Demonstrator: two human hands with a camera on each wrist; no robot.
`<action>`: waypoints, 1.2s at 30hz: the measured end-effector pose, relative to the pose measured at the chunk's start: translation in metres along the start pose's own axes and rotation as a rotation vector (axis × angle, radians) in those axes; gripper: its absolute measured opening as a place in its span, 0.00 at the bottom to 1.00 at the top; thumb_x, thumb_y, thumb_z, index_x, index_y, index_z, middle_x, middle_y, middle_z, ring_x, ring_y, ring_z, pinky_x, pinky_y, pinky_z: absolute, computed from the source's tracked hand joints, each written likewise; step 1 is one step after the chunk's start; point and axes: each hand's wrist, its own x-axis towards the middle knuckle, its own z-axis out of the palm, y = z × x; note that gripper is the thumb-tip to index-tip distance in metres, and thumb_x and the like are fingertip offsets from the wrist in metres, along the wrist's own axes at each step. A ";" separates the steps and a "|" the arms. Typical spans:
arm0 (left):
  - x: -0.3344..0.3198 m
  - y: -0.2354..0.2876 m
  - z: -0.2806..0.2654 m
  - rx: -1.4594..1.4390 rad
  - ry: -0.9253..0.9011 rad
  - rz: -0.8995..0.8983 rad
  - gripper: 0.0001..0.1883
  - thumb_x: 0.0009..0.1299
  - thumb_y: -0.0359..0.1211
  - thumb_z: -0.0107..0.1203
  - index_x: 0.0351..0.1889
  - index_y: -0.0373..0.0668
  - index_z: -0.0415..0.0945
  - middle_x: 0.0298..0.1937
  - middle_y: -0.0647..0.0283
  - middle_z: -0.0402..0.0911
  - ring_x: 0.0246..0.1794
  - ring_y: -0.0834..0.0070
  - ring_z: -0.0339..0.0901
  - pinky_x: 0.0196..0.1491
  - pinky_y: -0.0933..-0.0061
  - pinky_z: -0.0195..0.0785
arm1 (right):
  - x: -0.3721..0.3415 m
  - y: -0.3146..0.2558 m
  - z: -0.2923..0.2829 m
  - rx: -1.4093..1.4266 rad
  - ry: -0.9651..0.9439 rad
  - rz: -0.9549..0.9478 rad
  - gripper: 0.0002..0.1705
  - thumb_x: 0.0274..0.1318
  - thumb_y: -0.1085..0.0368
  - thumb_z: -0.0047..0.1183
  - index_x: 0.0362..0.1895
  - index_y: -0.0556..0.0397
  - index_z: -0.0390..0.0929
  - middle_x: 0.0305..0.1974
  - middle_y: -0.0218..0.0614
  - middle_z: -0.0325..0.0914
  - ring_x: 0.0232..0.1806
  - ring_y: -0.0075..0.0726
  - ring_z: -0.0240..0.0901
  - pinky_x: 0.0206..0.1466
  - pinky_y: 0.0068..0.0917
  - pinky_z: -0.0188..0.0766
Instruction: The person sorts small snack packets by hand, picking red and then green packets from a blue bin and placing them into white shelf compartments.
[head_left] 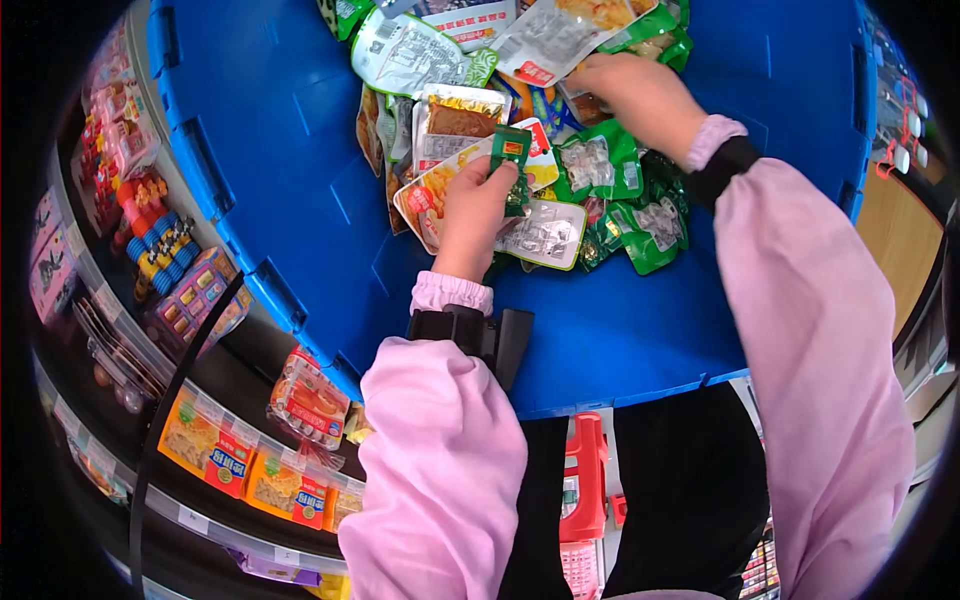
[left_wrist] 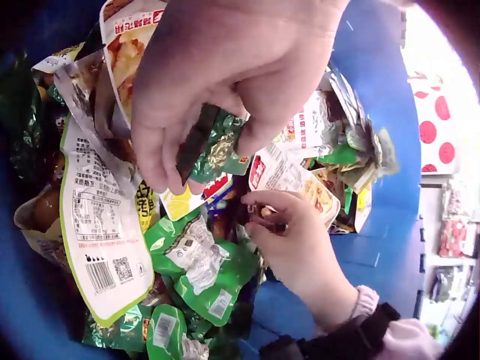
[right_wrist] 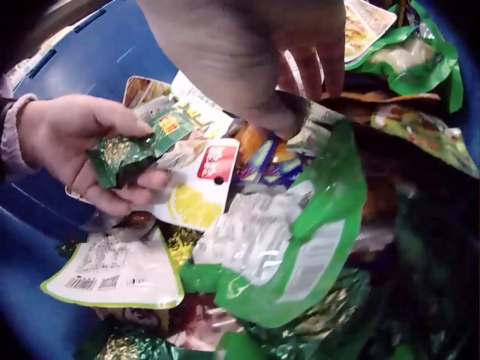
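My left hand point(head_left: 468, 220) pinches a small shiny green snack packet point(head_left: 511, 148) between thumb and fingers, above the pile. The right wrist view shows this green packet lying across the left fingers point(right_wrist: 135, 196). My right hand point(head_left: 645, 98) reaches into the pile at the upper right, fingers curled at a brownish packet with a silvery edge point(right_wrist: 319, 116); most of that packet is hidden. Below the hands lie a green-edged packet with a clear window point(right_wrist: 262, 244), a white-backed packet point(head_left: 545, 235) and a packet with a lemon picture point(right_wrist: 196, 202).
A deep blue plastic bin point(head_left: 640, 345) surrounds the heap of mixed snack packets. To the left, store shelves hold toys and orange snack boxes point(head_left: 205, 445). A red plastic basket point(head_left: 585, 480) shows below the bin, between the person's legs.
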 end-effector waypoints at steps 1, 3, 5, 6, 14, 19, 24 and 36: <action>0.000 -0.001 0.001 0.029 -0.003 0.035 0.09 0.66 0.31 0.45 0.42 0.39 0.69 0.34 0.61 0.75 0.31 0.75 0.72 0.34 0.71 0.69 | 0.001 0.002 -0.008 0.039 0.021 0.001 0.15 0.40 0.71 0.47 0.36 0.46 0.75 0.34 0.35 0.72 0.38 0.44 0.71 0.38 0.34 0.69; -0.001 -0.003 0.000 0.050 -0.001 0.055 0.09 0.66 0.31 0.45 0.42 0.39 0.69 0.33 0.62 0.75 0.31 0.76 0.72 0.34 0.73 0.69 | 0.004 0.006 -0.022 0.023 0.012 0.025 0.17 0.39 0.74 0.48 0.38 0.45 0.75 0.34 0.35 0.71 0.39 0.44 0.70 0.38 0.34 0.68; -0.005 0.002 0.001 0.033 0.013 0.027 0.10 0.65 0.30 0.44 0.42 0.38 0.69 0.32 0.63 0.74 0.31 0.77 0.72 0.33 0.74 0.68 | 0.004 0.010 -0.026 0.028 0.050 0.030 0.18 0.38 0.75 0.48 0.38 0.44 0.75 0.34 0.36 0.71 0.38 0.43 0.70 0.39 0.35 0.68; -0.005 0.001 0.000 0.030 0.020 0.038 0.10 0.65 0.30 0.44 0.42 0.38 0.69 0.32 0.64 0.74 0.30 0.77 0.72 0.33 0.75 0.68 | 0.005 0.012 -0.025 0.011 0.068 0.036 0.17 0.40 0.74 0.48 0.38 0.43 0.75 0.33 0.36 0.71 0.38 0.43 0.70 0.38 0.35 0.68; -0.011 0.000 -0.005 0.024 0.066 0.071 0.11 0.65 0.30 0.43 0.42 0.37 0.69 0.32 0.63 0.74 0.29 0.77 0.73 0.33 0.76 0.69 | -0.009 -0.006 -0.006 -0.001 0.007 0.067 0.17 0.42 0.74 0.44 0.39 0.45 0.75 0.33 0.38 0.70 0.36 0.45 0.70 0.38 0.35 0.67; -0.046 0.001 -0.024 -0.013 0.116 0.248 0.11 0.66 0.28 0.43 0.44 0.34 0.68 0.37 0.61 0.75 0.35 0.75 0.74 0.39 0.73 0.70 | -0.032 -0.059 0.004 0.132 -0.100 0.110 0.16 0.41 0.71 0.50 0.40 0.53 0.73 0.37 0.42 0.68 0.44 0.48 0.65 0.44 0.38 0.66; -0.074 -0.003 -0.047 0.114 0.252 0.219 0.10 0.64 0.27 0.46 0.42 0.32 0.70 0.34 0.65 0.75 0.31 0.84 0.70 0.34 0.84 0.62 | -0.057 -0.125 0.039 0.307 -0.224 -0.012 0.24 0.37 0.64 0.56 0.44 0.51 0.68 0.38 0.43 0.69 0.42 0.46 0.67 0.41 0.40 0.68; -0.091 -0.001 -0.043 0.145 0.349 0.433 0.12 0.64 0.26 0.43 0.44 0.31 0.69 0.36 0.61 0.75 0.35 0.81 0.70 0.38 0.80 0.63 | -0.038 -0.178 0.052 0.187 -0.059 -0.234 0.06 0.40 0.65 0.47 0.24 0.50 0.77 0.26 0.37 0.73 0.31 0.41 0.73 0.31 0.35 0.69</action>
